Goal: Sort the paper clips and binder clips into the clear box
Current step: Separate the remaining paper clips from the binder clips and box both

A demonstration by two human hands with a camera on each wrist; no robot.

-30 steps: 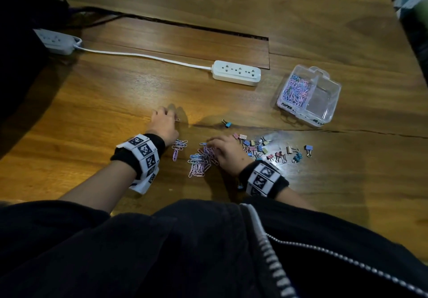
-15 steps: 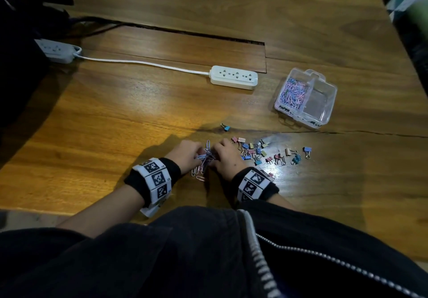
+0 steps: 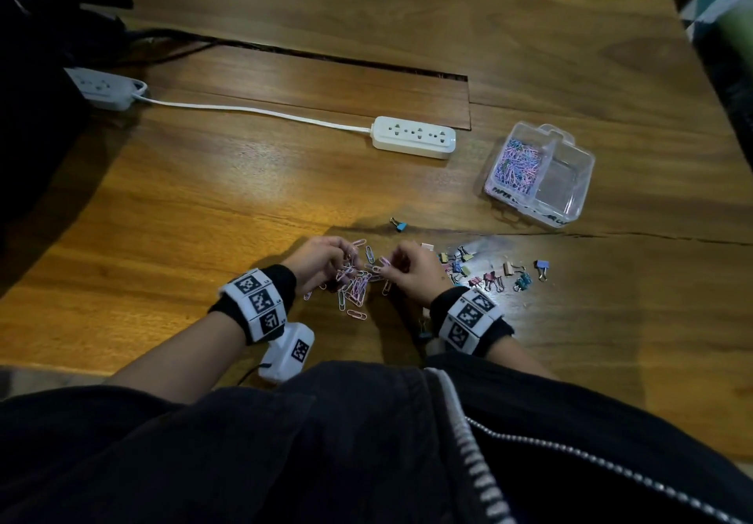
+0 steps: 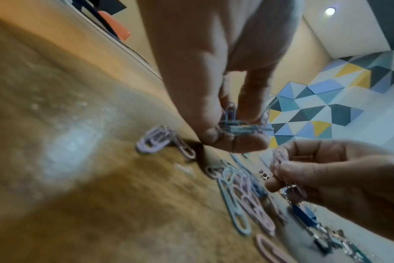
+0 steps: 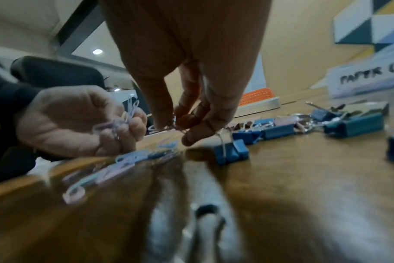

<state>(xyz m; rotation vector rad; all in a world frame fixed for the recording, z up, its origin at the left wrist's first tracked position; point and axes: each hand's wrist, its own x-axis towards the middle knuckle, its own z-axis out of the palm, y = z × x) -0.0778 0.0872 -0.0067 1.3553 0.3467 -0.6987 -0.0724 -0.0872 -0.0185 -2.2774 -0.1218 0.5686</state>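
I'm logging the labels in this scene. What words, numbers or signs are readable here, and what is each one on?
"PAPER C": handwritten on the label on the clear box; the rest is cut off in the right wrist view.
"PAPER": the same label in the head view, on the front wall of the clear box; the writing further along is too blurred to read.
Black-and-white square marker codes on the wristbands: patterns, not readable text.

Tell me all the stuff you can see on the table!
paper clips: many, pink and blue, loose between the hands
binder clips: many, mixed colours, right of the hands
blue binder clip: one, apart, farther back
clear box: one, right side, paper clips in its left compartment
power strips: two, white, joined by a cable
table: one, brown wood
left hand: pinches paper clips
right hand: pinches paper clips
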